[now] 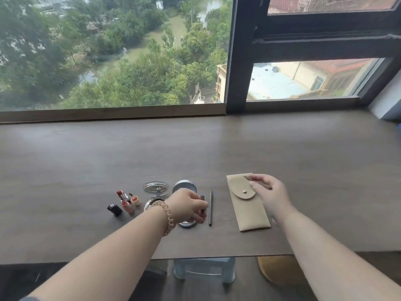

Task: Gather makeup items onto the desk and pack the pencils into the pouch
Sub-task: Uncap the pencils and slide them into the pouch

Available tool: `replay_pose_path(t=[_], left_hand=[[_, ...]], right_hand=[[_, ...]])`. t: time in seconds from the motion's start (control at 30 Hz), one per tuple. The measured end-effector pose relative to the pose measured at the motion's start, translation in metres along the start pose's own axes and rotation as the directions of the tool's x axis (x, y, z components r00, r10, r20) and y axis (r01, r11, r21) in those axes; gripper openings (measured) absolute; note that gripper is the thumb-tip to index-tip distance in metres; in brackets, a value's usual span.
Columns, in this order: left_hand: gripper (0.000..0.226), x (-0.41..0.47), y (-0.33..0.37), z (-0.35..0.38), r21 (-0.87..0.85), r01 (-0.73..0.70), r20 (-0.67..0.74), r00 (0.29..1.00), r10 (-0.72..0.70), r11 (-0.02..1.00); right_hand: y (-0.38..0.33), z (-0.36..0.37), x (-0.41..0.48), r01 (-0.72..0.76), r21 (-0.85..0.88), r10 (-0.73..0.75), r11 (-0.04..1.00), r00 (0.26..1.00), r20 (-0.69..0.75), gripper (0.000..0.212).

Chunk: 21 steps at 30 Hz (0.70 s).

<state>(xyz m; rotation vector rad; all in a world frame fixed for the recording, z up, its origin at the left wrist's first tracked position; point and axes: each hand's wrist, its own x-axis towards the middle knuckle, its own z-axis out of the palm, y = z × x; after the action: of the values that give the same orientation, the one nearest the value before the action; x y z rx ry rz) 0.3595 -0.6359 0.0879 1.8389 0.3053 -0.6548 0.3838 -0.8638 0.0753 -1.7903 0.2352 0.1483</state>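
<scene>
Your left hand [188, 206] has a bracelet [168, 218] of pale beige chain links seated just behind it at the wrist. Behind both hands your forearms [121, 246] are bare. A grey-blue sleeve edge [28, 298] shows far behind the left hand.

No word, label, brand or number can be read anywhere on the desk [86, 161] in front of me. A pale mark shows on the black lipstick cap [114, 209] at the near left, but it is too small to make out.
</scene>
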Motion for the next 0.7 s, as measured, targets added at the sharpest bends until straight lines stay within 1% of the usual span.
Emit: replay_pose_path(t=[0.03, 0.07, 0.1, 0.13, 0.17, 0.23, 0.33, 0.43, 0.5, 0.57, 0.7], left_hand=[[0.028, 0.007, 0.001, 0.009, 0.086, -0.003, -0.023, 1.0, 0.005, 0.996], [0.027, 0.012, 0.0, 0.018, 0.18, -0.011, -0.053, 0.998, 0.021, 0.984], [0.026, 0.016, 0.0, 0.025, 0.28, -0.017, -0.086, 0.995, 0.042, 0.96], [0.025, 0.021, -0.001, 0.033, 0.382, -0.016, -0.117, 0.991, 0.066, 0.924], [0.025, 0.024, -0.001, 0.039, 0.474, -0.008, -0.145, 0.986, 0.087, 0.881], [0.028, 0.029, -0.003, 0.051, 0.578, 0.01, -0.175, 0.978, 0.111, 0.816], [0.037, 0.039, -0.012, 0.065, 0.61, 0.044, -0.217, 0.97, 0.113, 0.791], [0.029, 0.048, -0.021, 0.071, 0.6, 0.057, -0.279, 0.95, 0.142, 0.798], [0.028, 0.05, -0.024, 0.073, 0.63, 0.051, -0.297, 0.938, 0.18, 0.775], [0.029, 0.052, -0.028, 0.073, 0.652, 0.043, -0.306, 0.928, 0.211, 0.757], [0.03, 0.055, -0.037, 0.072, 0.648, 0.043, -0.318, 0.923, 0.218, 0.76]], right_hand=[[0.011, 0.009, -0.004, 0.054, -0.157, -0.044, 0.986, 0.997, 0.064, 0.023], [0.02, 0.016, -0.007, 0.12, -0.351, -0.083, 0.929, 0.99, 0.119, 0.037], [0.027, 0.021, -0.011, 0.197, -0.546, -0.128, 0.815, 0.979, 0.161, 0.049], [0.034, 0.025, -0.014, 0.271, -0.678, -0.166, 0.683, 0.962, 0.217, 0.058], [0.038, 0.028, -0.018, 0.345, -0.742, -0.199, 0.574, 0.938, 0.282, 0.064], [0.048, 0.032, -0.022, 0.46, -0.777, -0.234, 0.429, 0.888, 0.397, 0.07], [0.059, 0.037, -0.021, 0.528, -0.794, -0.21, 0.3, 0.849, 0.485, 0.071], [0.067, 0.044, -0.017, 0.553, -0.797, -0.241, 0.242, 0.83, 0.503, 0.071], [0.072, 0.046, -0.013, 0.562, -0.804, -0.289, 0.193, 0.816, 0.501, 0.071], [0.075, 0.049, -0.01, 0.556, -0.813, -0.285, 0.173, 0.818, 0.499, 0.072], [0.083, 0.054, -0.008, 0.541, -0.834, -0.266, 0.113, 0.825, 0.499, 0.076]])
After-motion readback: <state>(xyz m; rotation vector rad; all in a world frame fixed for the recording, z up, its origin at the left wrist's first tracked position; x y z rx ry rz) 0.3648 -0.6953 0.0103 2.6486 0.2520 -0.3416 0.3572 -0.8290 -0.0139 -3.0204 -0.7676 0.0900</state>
